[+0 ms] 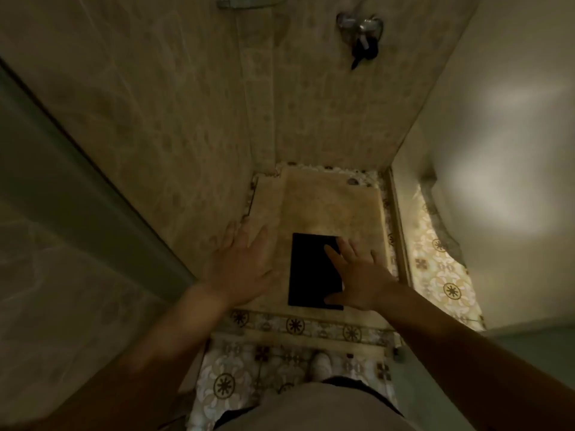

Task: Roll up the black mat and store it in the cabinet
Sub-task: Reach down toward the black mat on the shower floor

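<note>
The black mat (311, 270) lies flat and unrolled on the beige shower floor (329, 206), straight below me. My left hand (244, 262) hovers to the left of the mat with fingers spread, holding nothing. My right hand (357, 275) reaches out over the mat's right edge, fingers apart, covering part of that edge. Whether it touches the mat is unclear. No cabinet is in view.
Beige tiled walls close in on the left and far sides, with a chrome tap (361, 26) high on the far wall. A raised threshold (311, 326) with patterned tiles separates the shower from the floor where I stand. A glass panel edge (399, 231) runs along the right.
</note>
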Demonstrator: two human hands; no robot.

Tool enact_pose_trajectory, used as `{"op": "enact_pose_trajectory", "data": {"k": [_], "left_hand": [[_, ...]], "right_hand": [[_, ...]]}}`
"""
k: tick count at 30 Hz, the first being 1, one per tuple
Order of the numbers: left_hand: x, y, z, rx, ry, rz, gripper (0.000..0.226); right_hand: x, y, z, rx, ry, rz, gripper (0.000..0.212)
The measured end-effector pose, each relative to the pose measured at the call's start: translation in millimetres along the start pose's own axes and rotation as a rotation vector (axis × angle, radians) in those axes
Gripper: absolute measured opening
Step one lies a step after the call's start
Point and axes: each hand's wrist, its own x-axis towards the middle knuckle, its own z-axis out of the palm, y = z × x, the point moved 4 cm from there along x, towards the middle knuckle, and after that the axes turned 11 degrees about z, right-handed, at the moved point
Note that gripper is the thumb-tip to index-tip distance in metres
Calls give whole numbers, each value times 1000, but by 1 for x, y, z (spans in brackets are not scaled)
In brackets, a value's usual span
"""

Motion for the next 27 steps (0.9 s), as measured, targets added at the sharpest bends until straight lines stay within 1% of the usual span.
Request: {"op": "enact_pose_trajectory", "data": {"k": [2, 6, 10, 17, 21, 27], "left_hand": [[13, 1, 1, 29, -20, -45, 91], [39, 7, 4, 34, 14, -79, 91], [71, 18, 6, 84, -16, -121, 89], [117, 36, -6, 90, -8, -125, 88], [146, 31, -14, 86, -26, -121, 87], [208, 3, -17, 35, 3, -102, 87]], "right_hand": [[15, 7, -1, -20, 16, -14, 108], [48, 30, -5, -86, 31, -74, 99], [77, 60, -16, -71, -3, -88, 101], [112, 89, -36, -47, -37, -101, 108], [133, 98, -44, -30, -37, -102, 110], [173, 103, -57, -28, -30, -62, 108]]}}
